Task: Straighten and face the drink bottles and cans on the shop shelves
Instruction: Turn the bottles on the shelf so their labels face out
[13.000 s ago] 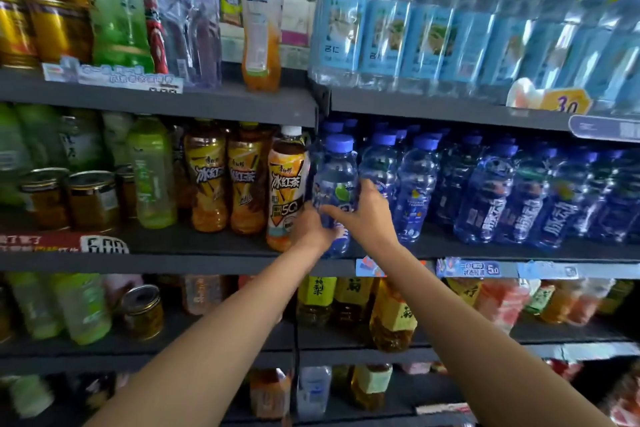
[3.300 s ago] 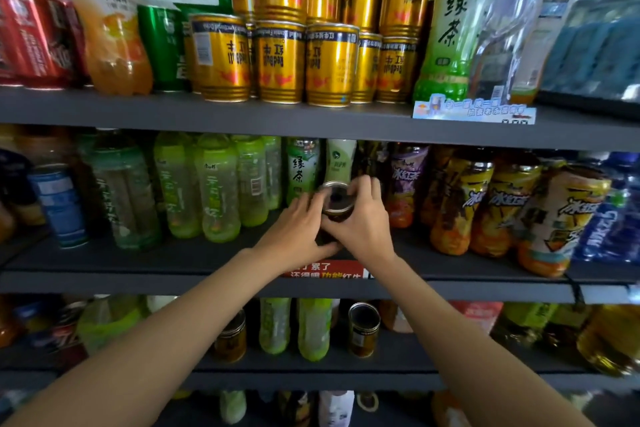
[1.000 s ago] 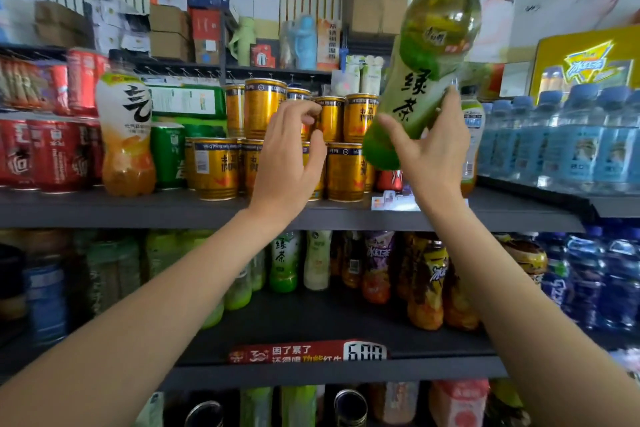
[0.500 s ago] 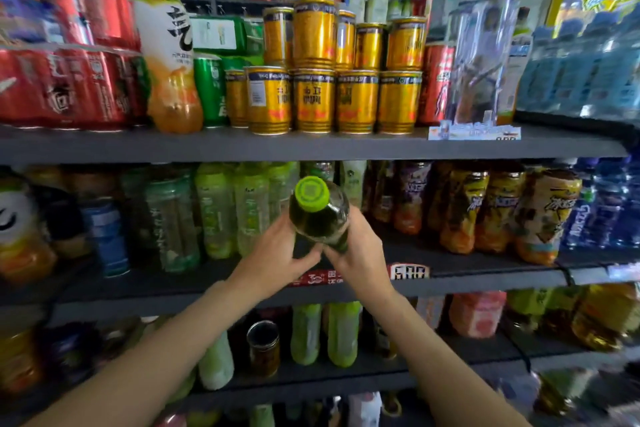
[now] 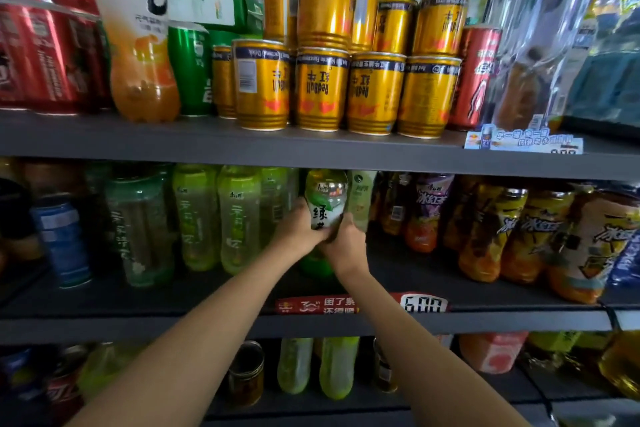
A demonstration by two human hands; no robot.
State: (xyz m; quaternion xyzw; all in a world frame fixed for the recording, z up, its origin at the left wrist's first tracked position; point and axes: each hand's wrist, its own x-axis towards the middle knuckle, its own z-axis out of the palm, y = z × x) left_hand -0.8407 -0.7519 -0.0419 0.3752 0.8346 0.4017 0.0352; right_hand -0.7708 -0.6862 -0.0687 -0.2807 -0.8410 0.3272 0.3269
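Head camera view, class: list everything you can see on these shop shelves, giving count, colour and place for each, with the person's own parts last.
Gold cans: at least nine, two tiers, top shelf centre.
Red cans: several, top shelf left.
Orange drink bottle: one, top shelf, left of centre.
Green tea bottle: one, green, middle shelf centre, held in both hands.
Pale green bottles: several, middle shelf left.
Iced tea bottles: several, amber, middle shelf right.
Blue can: one, middle shelf far left.
Left hand: grips bottle.
Right hand: grips bottle.

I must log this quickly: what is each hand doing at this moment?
Left hand: closed, its grip is on the green tea bottle.
Right hand: closed, its grip is on the same bottle, lower down.
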